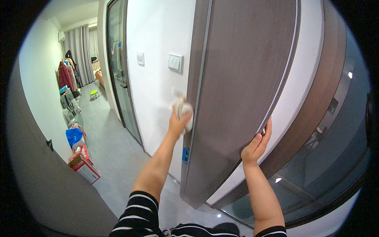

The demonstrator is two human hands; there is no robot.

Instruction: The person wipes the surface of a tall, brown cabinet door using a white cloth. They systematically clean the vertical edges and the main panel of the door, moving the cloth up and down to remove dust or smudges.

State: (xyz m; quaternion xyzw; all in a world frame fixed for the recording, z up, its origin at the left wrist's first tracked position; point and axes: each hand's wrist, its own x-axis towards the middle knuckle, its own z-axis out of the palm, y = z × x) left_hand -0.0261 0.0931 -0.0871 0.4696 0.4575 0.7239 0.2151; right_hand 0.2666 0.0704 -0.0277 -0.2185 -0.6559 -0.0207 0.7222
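My left hand (177,121) is closed around a crumpled, off-white cloth (184,110), partly smeared by motion. It is beside the brown door frame (193,67), by the white wall; whether the cloth touches the frame I cannot tell. To the right, a brown wood-grain door (241,75) stands ajar. My right hand (256,147) grips the far edge of this door, thumb on the near face and fingers around the silver-trimmed edge. Low on the frame, below the cloth, is a small blue fitting (185,155).
Two white switches, one plain (140,58) and one larger (175,63), sit on the wall. A glass door (118,67) stands farther left. Boxes (85,164), a blue bag (74,137) and hanging clothes (67,75) line the hallway. A grey door (43,177) is at near left.
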